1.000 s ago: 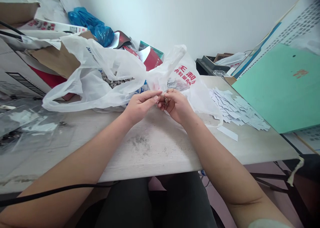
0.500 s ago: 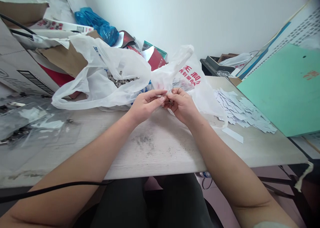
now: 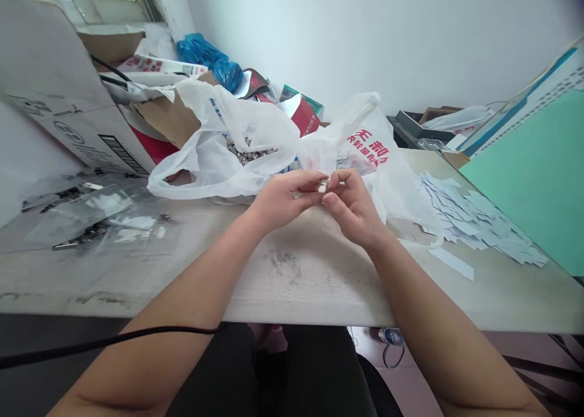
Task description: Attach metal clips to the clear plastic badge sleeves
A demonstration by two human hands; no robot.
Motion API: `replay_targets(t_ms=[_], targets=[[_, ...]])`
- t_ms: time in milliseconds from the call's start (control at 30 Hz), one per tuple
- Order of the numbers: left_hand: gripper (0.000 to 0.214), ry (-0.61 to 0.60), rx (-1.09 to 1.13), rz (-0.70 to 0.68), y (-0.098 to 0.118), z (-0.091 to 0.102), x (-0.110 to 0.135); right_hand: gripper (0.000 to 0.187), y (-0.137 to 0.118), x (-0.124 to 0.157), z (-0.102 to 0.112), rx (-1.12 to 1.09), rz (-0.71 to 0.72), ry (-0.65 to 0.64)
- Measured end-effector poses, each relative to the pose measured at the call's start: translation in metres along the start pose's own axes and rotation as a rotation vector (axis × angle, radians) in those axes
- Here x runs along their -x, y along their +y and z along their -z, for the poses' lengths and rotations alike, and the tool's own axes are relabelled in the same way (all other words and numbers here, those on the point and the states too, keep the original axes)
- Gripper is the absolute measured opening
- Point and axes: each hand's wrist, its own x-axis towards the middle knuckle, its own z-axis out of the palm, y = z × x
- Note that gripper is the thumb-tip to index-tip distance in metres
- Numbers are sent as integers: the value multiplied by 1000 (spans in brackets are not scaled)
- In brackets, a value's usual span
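Pinching a small pale piece (image 3: 322,187) between the thumb and fingers of my left hand (image 3: 287,199), I had it at the centre of my clock. My right hand (image 3: 358,210) met it from three o'clock, fingers curled and thumb close beside the piece; whether those fingertips gripped it too, I could not tell. The piece was partly covered, too small to make out its shape.

At ten o'clock lay a white carrier bag (image 3: 269,115), gaping, with shiny metal pieces (image 3: 250,155) inside. At two sat a second translucent bag with red characters (image 3: 404,189), just beyond my right hand. A heap of white paper slips (image 3: 479,219) spread at three on the pale table (image 3: 319,301), and a single slip (image 3: 451,263) lay at four. Past the heap stood a mint-green board (image 3: 533,179).

At nine, clear plastic packets (image 3: 109,205) overlapped. A printed cardboard box (image 3: 77,109) stood between nine and ten, and a crumpled blue plastic bag (image 3: 205,55) sat farther off at eleven. A dark smudge (image 3: 285,265) marked the tabletop at seven, and a black cable (image 3: 114,342) crossed my left forearm (image 3: 196,277) at eight.
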Motion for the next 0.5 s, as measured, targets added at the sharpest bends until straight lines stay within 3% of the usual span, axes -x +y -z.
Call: replay_targets(t_ms=[100,200,300,400,467,500], targets=[[24,83,87,37,16,-2,11,42,-1,7,-6,38,67,-14],[29,183,71,40,33,2,27,47,-4,14,-15,64,82,-60],[28,410,1,40,48,23,45,42,-4,17,-22,128,171,26],[24,834,-109,36,59,73,69,26,0,11,-15,232,275,298],[25,1054,-266,12,64,123,90,21,2,0,-1,345,313,530],[30,1106,-372,23,66,151,102,22,2,-7,8,421,304,617]])
